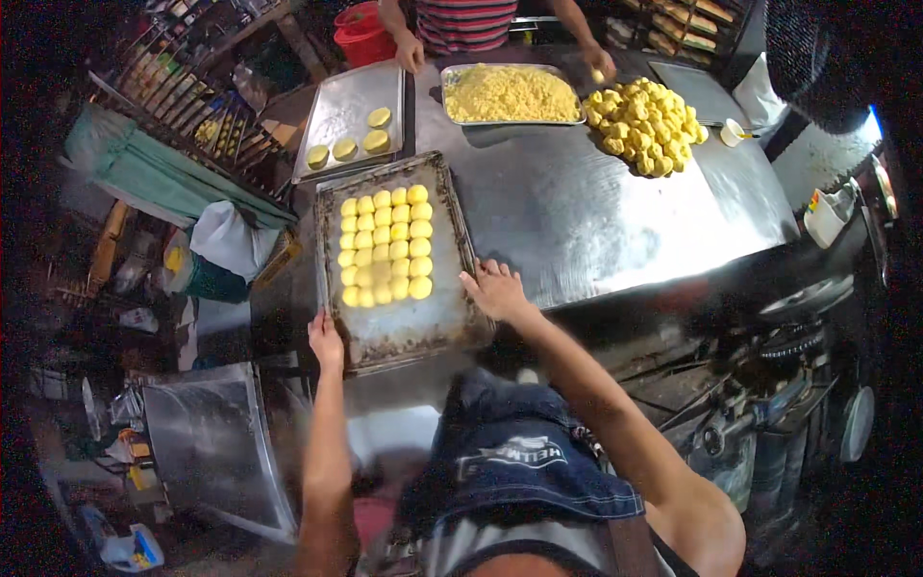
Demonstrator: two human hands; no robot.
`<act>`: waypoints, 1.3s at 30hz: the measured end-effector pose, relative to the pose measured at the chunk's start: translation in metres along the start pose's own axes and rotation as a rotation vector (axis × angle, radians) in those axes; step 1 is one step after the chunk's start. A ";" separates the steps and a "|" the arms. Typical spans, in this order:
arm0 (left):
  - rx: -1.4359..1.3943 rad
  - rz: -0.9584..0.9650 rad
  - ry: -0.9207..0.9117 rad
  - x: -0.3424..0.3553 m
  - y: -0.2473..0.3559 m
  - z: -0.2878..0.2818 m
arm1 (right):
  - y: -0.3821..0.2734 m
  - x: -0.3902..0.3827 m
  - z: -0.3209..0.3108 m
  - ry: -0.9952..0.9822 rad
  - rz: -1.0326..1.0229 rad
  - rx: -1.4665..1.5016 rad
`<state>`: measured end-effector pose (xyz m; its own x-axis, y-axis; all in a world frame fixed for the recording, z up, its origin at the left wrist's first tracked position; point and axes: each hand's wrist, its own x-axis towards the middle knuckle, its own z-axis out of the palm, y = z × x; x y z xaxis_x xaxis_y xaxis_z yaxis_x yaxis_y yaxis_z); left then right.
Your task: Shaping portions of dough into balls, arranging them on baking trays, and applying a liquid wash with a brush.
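Observation:
A worn metal baking tray (413, 338) lies in front of me, partly over the near edge of the steel table. Several round yellow dough balls (385, 245) sit on it in close rows, with bare metal nearest me. My left hand (326, 340) is closed on the tray's left rim near the front corner, its fingertips at the edge. On the opposite side, my right hand (497, 291) grips the right rim, thumb over the top. The undersides of both grips are hidden.
Across the table (538, 183) a person (461, 24) works beside a tray of yellow crumbs (510, 94) and a heap of yellow dough lumps (646, 125). A second tray (332, 106) holds several flat yellow rounds. A steel sheet (216, 438) stands at lower left.

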<state>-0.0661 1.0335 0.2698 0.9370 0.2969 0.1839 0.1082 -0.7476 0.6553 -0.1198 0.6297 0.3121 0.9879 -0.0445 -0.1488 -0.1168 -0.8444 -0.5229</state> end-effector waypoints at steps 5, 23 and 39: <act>-0.142 -0.006 0.013 0.001 0.001 -0.002 | 0.042 0.003 0.004 0.080 -0.143 0.231; -0.633 0.367 -0.625 -0.111 0.338 0.125 | 0.123 0.001 -0.059 0.173 0.085 0.765; 0.532 0.583 -0.517 -0.164 0.419 0.305 | 0.603 0.063 -0.358 0.966 0.582 0.639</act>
<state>-0.0735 0.4906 0.2911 0.9086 -0.4140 -0.0544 -0.4058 -0.9063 0.1183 -0.0914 -0.0734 0.2884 0.4176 -0.9080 0.0335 -0.3148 -0.1792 -0.9321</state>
